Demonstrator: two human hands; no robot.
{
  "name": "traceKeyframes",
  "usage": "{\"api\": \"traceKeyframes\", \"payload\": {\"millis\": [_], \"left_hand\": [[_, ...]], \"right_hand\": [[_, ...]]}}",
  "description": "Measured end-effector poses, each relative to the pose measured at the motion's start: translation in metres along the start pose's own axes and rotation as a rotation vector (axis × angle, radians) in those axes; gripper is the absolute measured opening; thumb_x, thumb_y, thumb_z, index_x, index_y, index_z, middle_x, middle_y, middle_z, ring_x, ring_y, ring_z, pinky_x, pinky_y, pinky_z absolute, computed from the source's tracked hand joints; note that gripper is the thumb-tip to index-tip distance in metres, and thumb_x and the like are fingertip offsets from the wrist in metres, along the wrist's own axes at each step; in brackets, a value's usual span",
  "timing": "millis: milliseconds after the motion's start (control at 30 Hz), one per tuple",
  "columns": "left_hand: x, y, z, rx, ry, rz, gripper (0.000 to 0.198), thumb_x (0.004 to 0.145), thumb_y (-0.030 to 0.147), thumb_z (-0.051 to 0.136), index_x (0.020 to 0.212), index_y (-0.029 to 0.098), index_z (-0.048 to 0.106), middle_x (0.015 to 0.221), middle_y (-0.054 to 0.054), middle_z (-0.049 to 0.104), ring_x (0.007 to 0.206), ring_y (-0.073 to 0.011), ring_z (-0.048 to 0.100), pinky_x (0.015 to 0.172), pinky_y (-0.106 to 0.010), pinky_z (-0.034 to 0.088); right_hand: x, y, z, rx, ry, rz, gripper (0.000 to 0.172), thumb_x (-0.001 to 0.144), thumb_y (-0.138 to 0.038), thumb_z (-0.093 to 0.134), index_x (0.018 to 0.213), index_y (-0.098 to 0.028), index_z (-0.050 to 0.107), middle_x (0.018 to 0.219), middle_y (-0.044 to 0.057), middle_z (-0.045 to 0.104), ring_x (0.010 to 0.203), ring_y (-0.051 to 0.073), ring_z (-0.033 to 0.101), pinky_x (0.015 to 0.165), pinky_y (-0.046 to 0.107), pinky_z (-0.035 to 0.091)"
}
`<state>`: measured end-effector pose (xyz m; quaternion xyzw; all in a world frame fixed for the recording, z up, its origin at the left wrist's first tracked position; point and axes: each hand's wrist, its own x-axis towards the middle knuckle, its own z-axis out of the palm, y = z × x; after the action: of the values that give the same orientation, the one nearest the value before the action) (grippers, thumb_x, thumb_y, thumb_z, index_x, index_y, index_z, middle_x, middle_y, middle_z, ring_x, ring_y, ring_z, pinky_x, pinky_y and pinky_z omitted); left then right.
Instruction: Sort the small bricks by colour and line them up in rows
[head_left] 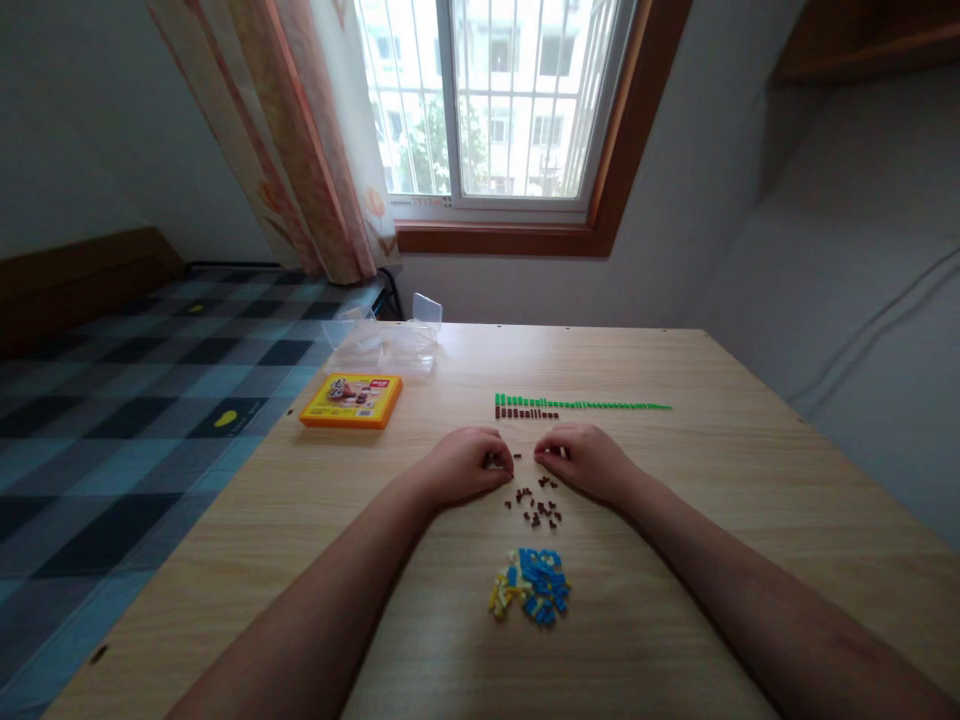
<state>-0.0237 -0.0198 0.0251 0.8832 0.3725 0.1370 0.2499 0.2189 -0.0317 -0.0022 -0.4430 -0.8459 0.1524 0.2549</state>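
My left hand (469, 462) rests on the table with its fingers curled and the fingertips pressed together near the wood. Facing it, my right hand (589, 458) is closed in a pinch. Whether either holds a small piece is too fine to make out. Between them lies a single brown toy brick (517, 456). Loose brown bricks (543, 513) are scattered just below the hands. Beyond my fingers run a long row of green bricks (577, 404) and a shorter row of brown bricks (525, 413), both sorted by size. Nearer me is a heap of blue bricks (543, 582) with yellow bricks (498, 598) at its left.
An orange-yellow box (352, 402) lies flat at the left of the wooden table (720, 530). Behind it stand clear plastic containers (390, 345) with raised lids. A bed with a checked cover (150, 400) adjoins on the left; a window (517, 110) is ahead.
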Motion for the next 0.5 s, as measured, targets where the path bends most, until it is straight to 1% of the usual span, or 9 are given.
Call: {"api": "traceKeyframes", "payload": {"millis": [133,233,367,500], "left_hand": [[0.0037,-0.0007,0.0058,0.015,0.082,-0.049,0.012,0.082,0.023,0.066,0.084,0.021,0.078,0.09,-0.003,0.071,0.081,-0.0165,0.063,0.073,-0.027,0.047],[0.0046,-0.0014,0.0078,0.017,0.1,-0.049,0.012,0.083,0.023,0.067,0.086,0.023,0.078,0.091,-0.002,0.071,0.081,-0.0161,0.063,0.073,-0.027,0.047],[0.0043,-0.0022,0.0075,0.01,0.12,-0.046,0.012,0.083,0.021,0.067,0.087,0.023,0.078,0.091,-0.002,0.07,0.081,-0.0154,0.063,0.073,-0.026,0.047],[0.0047,-0.0024,0.008,0.055,0.15,-0.078,0.01,0.081,0.023,0.069,0.089,0.022,0.075,0.092,-0.002,0.069,0.082,-0.0163,0.063,0.073,-0.027,0.047]], "right_hand": [[-0.0005,0.0024,-0.0031,0.076,0.019,-0.009,0.009,0.086,-0.021,0.069,0.088,-0.021,0.078,0.078,0.002,0.072,0.07,0.014,0.061,0.067,0.027,0.044],[-0.001,0.0028,-0.0062,0.107,0.011,0.003,0.01,0.084,-0.02,0.07,0.089,-0.022,0.078,0.075,0.001,0.071,0.067,0.014,0.06,0.065,0.026,0.043],[-0.0007,0.0012,-0.0054,0.096,0.021,0.045,0.009,0.083,-0.019,0.07,0.086,-0.022,0.079,0.073,0.001,0.071,0.067,0.014,0.061,0.064,0.026,0.043],[0.0006,-0.0015,0.0006,0.041,0.042,0.031,0.01,0.084,-0.019,0.069,0.084,-0.023,0.079,0.075,0.001,0.071,0.069,0.015,0.061,0.067,0.027,0.043]]}}
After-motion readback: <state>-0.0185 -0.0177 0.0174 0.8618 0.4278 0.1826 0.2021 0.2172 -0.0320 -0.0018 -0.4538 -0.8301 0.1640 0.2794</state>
